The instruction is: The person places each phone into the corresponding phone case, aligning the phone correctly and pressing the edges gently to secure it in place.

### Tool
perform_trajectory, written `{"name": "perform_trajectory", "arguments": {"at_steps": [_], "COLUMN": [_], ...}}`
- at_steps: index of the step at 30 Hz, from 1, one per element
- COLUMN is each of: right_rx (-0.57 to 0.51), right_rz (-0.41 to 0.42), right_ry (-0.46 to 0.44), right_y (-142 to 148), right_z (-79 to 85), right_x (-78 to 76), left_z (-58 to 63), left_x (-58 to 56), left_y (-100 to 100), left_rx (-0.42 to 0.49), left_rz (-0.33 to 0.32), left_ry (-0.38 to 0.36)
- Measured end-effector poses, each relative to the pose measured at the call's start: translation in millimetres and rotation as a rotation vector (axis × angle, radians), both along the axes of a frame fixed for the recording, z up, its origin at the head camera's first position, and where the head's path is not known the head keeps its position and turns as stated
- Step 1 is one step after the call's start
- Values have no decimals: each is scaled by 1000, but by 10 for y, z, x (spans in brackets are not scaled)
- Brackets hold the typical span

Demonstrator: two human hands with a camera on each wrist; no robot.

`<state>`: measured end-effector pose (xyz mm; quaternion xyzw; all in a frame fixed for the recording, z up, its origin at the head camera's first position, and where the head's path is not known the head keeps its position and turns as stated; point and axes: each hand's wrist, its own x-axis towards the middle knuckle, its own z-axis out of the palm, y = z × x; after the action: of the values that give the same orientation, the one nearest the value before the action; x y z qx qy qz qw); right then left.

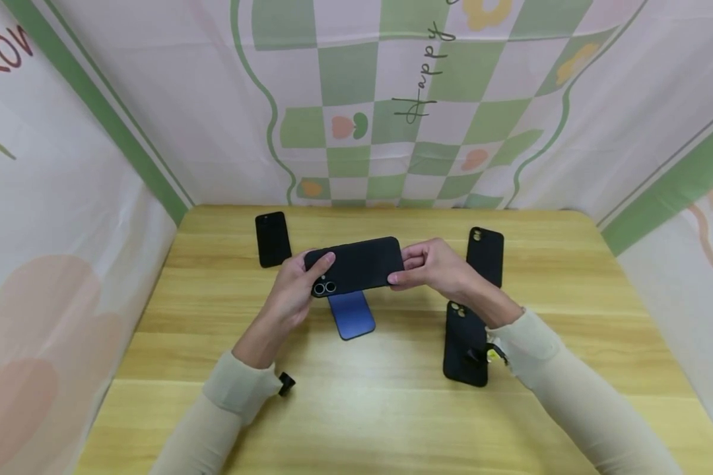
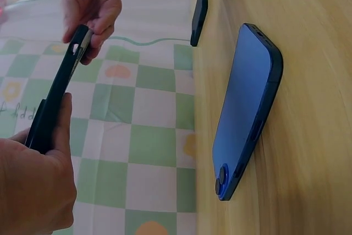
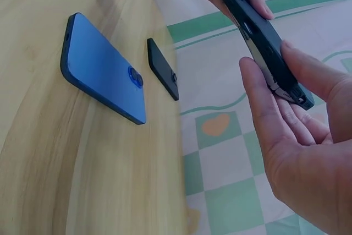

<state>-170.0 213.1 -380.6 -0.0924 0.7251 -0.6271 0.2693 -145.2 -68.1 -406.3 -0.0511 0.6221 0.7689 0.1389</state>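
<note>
Above the table, both hands hold a phone in a black case (image 1: 359,264), its back with two camera rings turned up in the head view. My left hand (image 1: 288,290) grips the camera end, thumb on top. At the other end, my right hand (image 1: 436,267) pinches a corner between thumb and fingers. A pale strip shows along the case's open side (image 3: 258,59) in the right wrist view; how fully the phone sits in it, I cannot tell. Beneath lies a blue phone (image 1: 353,320), back up and partly hidden in the head view, its camera lenses (image 2: 221,179) visible from the left wrist.
A black phone or case (image 1: 272,239) lies at the back left of the wooden table (image 1: 356,409). Two black phone cases with camera holes lie at the right: one farther back (image 1: 486,254), one nearer (image 1: 460,356), both partly covered by the right arm. Patterned cloth (image 1: 356,72) hangs behind.
</note>
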Motion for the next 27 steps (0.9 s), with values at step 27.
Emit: {"name": "perform_trajectory", "arguments": {"at_steps": [27], "right_rx": [-5], "right_rz": [-22], "right_ry": [30], "right_y": [13], "right_z": [-54], "right_x": [62], "left_z": [-18], "left_x": [16], "left_y": [-41], "left_rx": [22], "left_rz": [-53], "left_ry": [-33]}}
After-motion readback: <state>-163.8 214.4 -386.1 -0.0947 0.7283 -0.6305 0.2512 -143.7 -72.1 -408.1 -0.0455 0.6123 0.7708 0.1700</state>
